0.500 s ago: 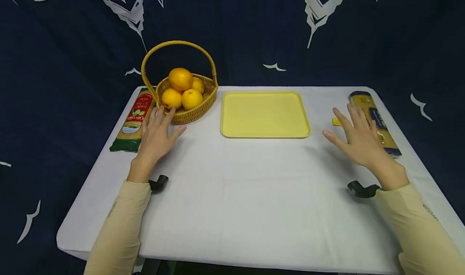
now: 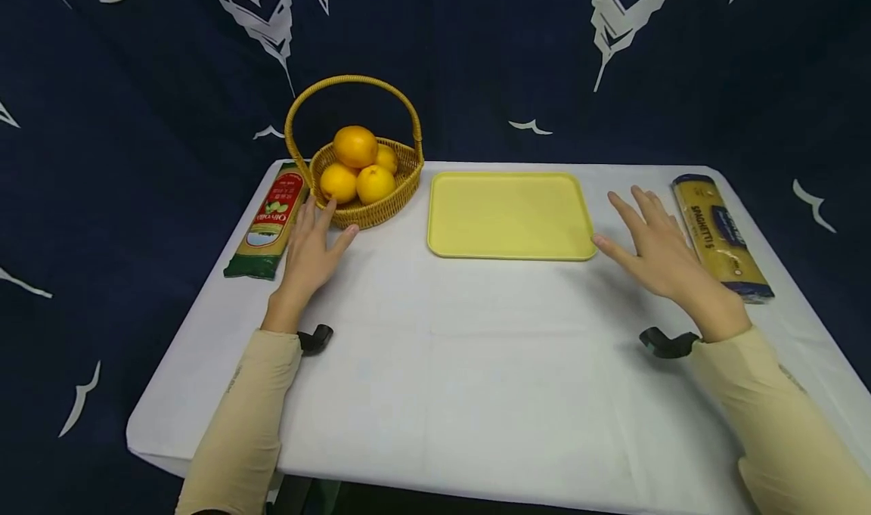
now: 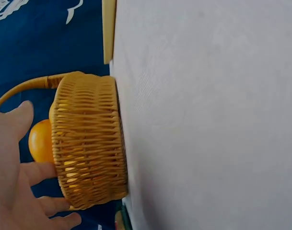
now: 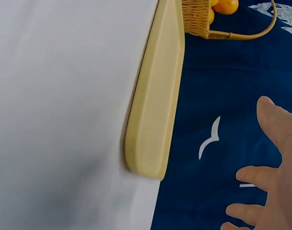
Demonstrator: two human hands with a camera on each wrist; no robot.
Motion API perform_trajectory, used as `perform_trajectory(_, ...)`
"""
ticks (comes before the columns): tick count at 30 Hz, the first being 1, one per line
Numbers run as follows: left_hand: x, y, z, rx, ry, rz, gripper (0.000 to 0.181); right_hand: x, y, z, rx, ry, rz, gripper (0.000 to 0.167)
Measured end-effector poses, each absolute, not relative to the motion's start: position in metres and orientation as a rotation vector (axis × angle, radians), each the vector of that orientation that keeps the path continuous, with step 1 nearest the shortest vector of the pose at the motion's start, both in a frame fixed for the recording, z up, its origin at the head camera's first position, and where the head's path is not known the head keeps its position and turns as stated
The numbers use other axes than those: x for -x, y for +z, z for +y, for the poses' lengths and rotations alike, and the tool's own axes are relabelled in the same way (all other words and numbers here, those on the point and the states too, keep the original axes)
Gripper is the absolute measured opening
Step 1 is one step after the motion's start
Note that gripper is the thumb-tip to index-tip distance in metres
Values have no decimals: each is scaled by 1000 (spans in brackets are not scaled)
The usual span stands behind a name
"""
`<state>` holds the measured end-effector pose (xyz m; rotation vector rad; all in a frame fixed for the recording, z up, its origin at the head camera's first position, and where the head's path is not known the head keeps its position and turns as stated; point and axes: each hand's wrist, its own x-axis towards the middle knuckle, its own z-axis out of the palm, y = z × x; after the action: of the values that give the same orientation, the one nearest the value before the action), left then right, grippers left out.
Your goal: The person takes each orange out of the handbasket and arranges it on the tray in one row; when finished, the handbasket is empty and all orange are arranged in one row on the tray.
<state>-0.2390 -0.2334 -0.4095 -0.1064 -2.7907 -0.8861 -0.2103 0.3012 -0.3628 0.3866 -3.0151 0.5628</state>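
In the head view a wicker basket (image 2: 381,211) with several orange fruits (image 2: 356,147) stands at the back left. My left hand (image 2: 311,262), fingers spread, is at its near left side; whether the fingertips touch it I cannot tell. Right of the basket lies a yellow tray (image 2: 510,216). My right hand (image 2: 663,262) hovers by the tray's right edge, fingers spread, holding nothing. In the left wrist view the left hand (image 3: 16,177) is beside the basket (image 3: 90,143). The right wrist view has the right hand (image 4: 275,177) apart from the tray (image 4: 155,105).
A green and red packet (image 2: 268,224) lies left of the basket on the white-covered table (image 2: 435,394). A gold and blue spaghetti packet (image 2: 723,235) lies at the table's right side. A dark blue patterned cloth (image 2: 449,61) hangs behind.
The head view has shifted, so the table items appear farther right. My right hand has moved left, away from the spaghetti packet and closer to the tray. A small yellow item near it is now hidden.
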Motion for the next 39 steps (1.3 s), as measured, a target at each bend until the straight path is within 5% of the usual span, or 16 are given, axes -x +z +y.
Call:
perform_trajectory(19,286,-434,-217,-335,-1617,-2276,72,246,-346,222,-589,760,-2965,86)
perform_trajectory(39,296,-445,-220,-302,-1703,-2173,72,303,-333,76,-863,965,-2833,78)
